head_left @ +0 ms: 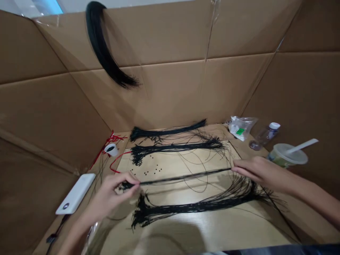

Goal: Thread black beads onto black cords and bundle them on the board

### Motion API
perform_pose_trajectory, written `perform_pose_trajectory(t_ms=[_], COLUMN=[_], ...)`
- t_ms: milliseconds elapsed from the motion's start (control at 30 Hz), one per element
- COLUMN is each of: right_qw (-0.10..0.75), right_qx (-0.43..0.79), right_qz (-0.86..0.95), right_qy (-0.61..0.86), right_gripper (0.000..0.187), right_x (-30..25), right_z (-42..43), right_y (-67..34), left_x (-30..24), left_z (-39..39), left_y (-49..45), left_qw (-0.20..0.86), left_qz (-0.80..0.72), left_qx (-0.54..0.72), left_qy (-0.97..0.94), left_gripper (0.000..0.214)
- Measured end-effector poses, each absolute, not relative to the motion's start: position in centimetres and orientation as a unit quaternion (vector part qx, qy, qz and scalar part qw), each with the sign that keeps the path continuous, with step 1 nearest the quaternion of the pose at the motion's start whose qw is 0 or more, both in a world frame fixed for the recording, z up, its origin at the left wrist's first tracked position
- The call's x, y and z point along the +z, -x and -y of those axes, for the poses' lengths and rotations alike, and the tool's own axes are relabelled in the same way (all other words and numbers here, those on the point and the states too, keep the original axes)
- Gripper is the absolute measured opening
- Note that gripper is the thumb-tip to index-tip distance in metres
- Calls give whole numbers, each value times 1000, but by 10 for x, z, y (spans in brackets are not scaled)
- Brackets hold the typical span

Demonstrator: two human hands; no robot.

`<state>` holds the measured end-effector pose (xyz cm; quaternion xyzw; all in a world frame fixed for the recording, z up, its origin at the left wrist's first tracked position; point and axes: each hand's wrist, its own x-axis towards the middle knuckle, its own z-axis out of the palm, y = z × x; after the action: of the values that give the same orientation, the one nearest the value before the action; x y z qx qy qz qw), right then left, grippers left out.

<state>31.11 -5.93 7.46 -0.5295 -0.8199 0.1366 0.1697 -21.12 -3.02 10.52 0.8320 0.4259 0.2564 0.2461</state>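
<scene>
A thin bundle of black cords [180, 177] is stretched almost level above the board. My left hand [114, 193] pinches its left end, where a dark knotted tuft pokes out past the fingers. At the other end my right hand [256, 171] is closed on the same bundle. Just below it lies a thicker bundle of black cords [196, 206], its strands fanning up near my right hand. Farther back is a second black bundle [177, 147], and behind that a third one [170, 132]. Small black beads [146, 173] are scattered left of centre.
Red cords [113, 137] and a small white cup [111, 149] sit at the left, with a white power bank [76, 193] nearer. A plastic bag [241, 127], a clear bottle [265, 136] and a lidded drink cup [287, 154] stand right. Black strands [102, 46] hang over the cardboard wall [170, 88].
</scene>
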Motion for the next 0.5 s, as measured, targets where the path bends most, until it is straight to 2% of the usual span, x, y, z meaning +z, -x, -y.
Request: perform_pose_trajectory(t_ms=[33,133,267,400,500], right_qw=[131,86,104,135,120], right_qx=[118,32,-37,-128,-107], right_qz=[838,866,878,879,871], right_qy=[516,492,466,439,465], right_gripper=[43,40,30,53,57], right_x=[58,14,-27,-53,-62], right_z=[69,96,132,152,155], right_y=[-314,-322,-327,-327,-323], left_x=[86,35,-5,-16,-20], left_z=[40,63,78,87,91], left_y=[206,197,198,203,206], left_qw=[253,242,132,59,4], left_qz=[-412,-371,-332,-351,-323], left_qx=[251,233,249,211,175], left_qy=[-839,-866,-900,-910,-930], left_gripper=[15,15,18,24,25])
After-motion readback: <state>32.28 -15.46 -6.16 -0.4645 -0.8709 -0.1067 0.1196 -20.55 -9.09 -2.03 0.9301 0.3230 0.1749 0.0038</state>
